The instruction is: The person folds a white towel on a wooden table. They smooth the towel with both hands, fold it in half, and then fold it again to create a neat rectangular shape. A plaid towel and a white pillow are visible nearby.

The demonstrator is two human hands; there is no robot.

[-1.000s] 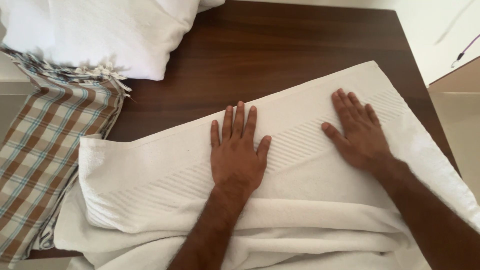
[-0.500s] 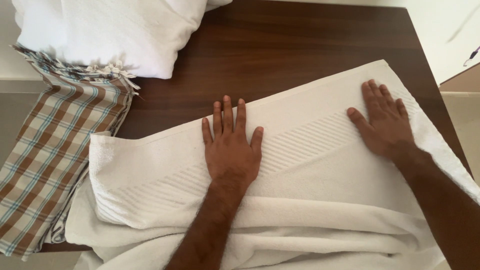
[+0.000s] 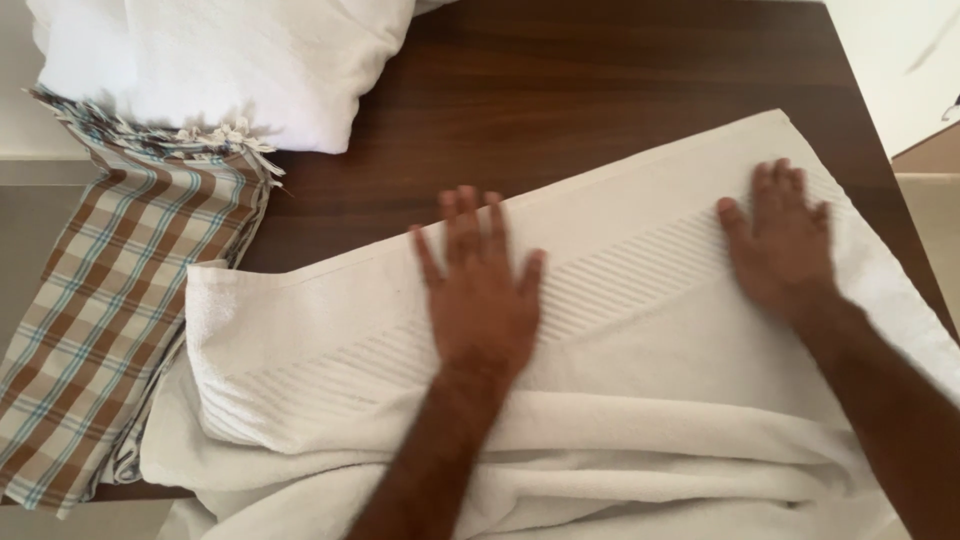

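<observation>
A white towel (image 3: pixel 330 330) with a ribbed band lies folded across the near part of a dark wooden table (image 3: pixel 600 90). My left hand (image 3: pixel 482 290) lies flat on the towel's middle, palm down, fingers spread and pointing away from me. My right hand (image 3: pixel 782 240) presses flat on the towel close to its far right corner, fingers apart. Neither hand holds anything. More white towel folds bunch up under my forearms at the near edge.
A brown, white and blue checked cloth (image 3: pixel 110 320) with a fringe hangs over the table's left edge. A heap of white fabric (image 3: pixel 220 60) sits at the far left corner. The table's right edge borders a pale floor (image 3: pixel 890 60).
My right hand has slid to the right along the towel toward its far corner. My left hand has stayed near the middle, shifting only slightly. The view has drifted a little.
</observation>
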